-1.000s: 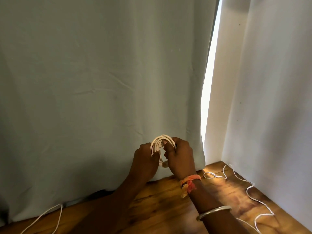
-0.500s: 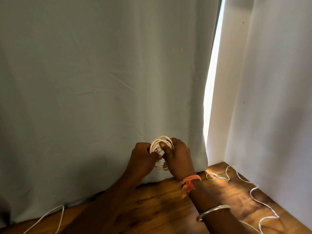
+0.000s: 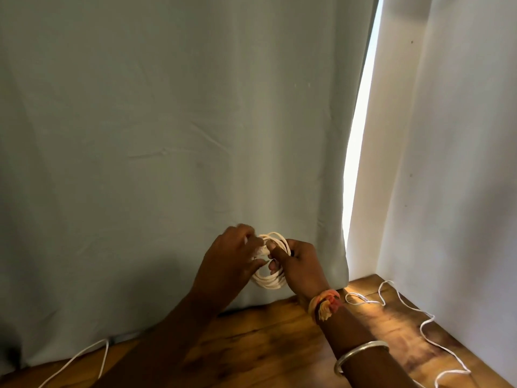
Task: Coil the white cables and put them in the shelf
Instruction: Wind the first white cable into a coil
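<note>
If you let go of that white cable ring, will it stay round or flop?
Probably floppy: the coiled white cable ring hangs from the right hand gripping it. Likely springs loose, like the wiggly loose white cable on the wooden floor. Seems light: thin strands.

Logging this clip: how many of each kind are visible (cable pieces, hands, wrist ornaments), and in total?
Coiled cable: 1, the coil in both hands.
Loose cable stretches on the floor: 2, right cable and lower-left cable; any join is hidden.
Hands: 2, left hand, right hand.
Wrist ornaments: 2, thread band, metal bangle.
Total: 7.
</note>
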